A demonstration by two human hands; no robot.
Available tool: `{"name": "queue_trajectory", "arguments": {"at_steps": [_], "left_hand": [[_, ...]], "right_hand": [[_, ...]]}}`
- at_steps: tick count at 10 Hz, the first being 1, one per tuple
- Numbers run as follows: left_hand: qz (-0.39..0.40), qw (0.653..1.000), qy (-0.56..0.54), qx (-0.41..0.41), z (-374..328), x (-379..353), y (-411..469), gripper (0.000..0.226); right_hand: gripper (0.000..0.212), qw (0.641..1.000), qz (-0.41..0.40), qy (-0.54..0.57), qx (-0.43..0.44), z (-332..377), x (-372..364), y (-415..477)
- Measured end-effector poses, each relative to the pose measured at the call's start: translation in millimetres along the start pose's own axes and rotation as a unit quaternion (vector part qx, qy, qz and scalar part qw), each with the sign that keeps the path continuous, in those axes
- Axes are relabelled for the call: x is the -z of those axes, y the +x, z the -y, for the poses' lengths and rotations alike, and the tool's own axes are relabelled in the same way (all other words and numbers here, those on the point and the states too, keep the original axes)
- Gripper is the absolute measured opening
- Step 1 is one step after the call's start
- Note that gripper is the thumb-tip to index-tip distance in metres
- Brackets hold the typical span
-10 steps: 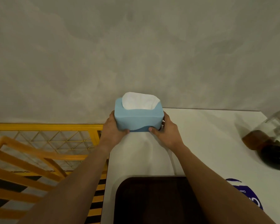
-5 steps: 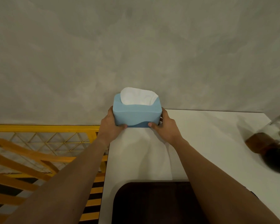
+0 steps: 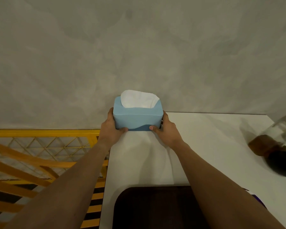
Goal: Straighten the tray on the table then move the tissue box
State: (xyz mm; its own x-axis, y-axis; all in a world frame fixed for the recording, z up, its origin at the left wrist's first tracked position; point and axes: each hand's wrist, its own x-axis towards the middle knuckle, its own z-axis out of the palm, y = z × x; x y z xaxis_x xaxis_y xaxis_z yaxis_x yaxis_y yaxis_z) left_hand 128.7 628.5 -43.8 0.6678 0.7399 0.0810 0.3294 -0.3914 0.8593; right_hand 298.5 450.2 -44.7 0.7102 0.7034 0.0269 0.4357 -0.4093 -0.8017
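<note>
A light blue tissue box (image 3: 137, 119) with white tissue showing at its top sits at the far left corner of the white table (image 3: 213, 146), against the grey wall. My left hand (image 3: 110, 128) grips its left end and my right hand (image 3: 166, 129) grips its right end. A dark brown tray (image 3: 152, 207) lies at the table's near edge, its long side parallel to the table edge; my right forearm covers part of it.
A glass jar (image 3: 281, 146) with a dark lid lies tilted at the table's right. A yellow metal railing (image 3: 40, 146) stands left of the table. A purple item (image 3: 254, 195) peeks out beside my right arm.
Both hands have slid the tissue box a little further away, towards the wall at the table's far left corner. The tray has stayed in place.
</note>
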Motion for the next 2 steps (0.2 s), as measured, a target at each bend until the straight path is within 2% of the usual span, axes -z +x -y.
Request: {"name": "queue_trajectory", "arguments": {"at_steps": [1,2], "left_hand": [[0.022,1.000,-0.013,0.015,-3,2,3,0.110],[0.046,0.998,-0.012,0.052,-13,16,-3,0.136]], "right_hand": [[0.093,1.000,0.013,-0.004,0.003,6,5,2],[0.125,0.998,0.054,0.004,-0.010,16,16,-6]]}}
